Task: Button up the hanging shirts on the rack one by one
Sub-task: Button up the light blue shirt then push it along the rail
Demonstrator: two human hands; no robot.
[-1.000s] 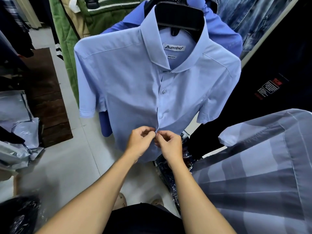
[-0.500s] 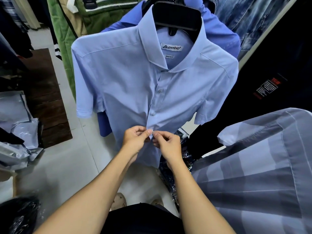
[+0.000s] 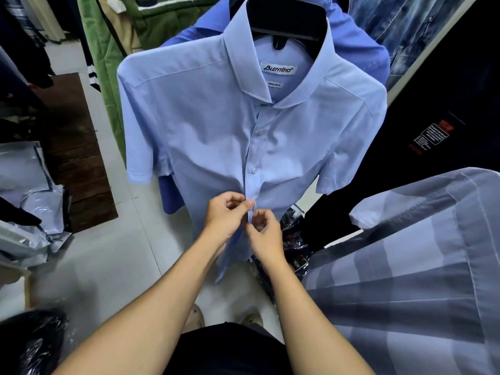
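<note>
Head view. Light blue shirt (image 3: pixel 205 125) on black hanger (image 3: pixel 286 20), hanging in front of a darker blue shirt (image 3: pixel 359 47); grey striped shirt (image 3: pixel 405 266) at lower right. Placket closed at two visible buttons, upper button (image 3: pixel 260 132) and second button (image 3: pixel 253 170). Left hand (image 3: pixel 227 215) and right hand (image 3: pixel 263 234) touching at the placket just below the second button, fingers curled and pinching the two front edges; button itself hidden under the fingers. Step in hand, by judgement: third visible button down. Next: button through its hole, then both hands lower on the placket toward the open hem.
</note>
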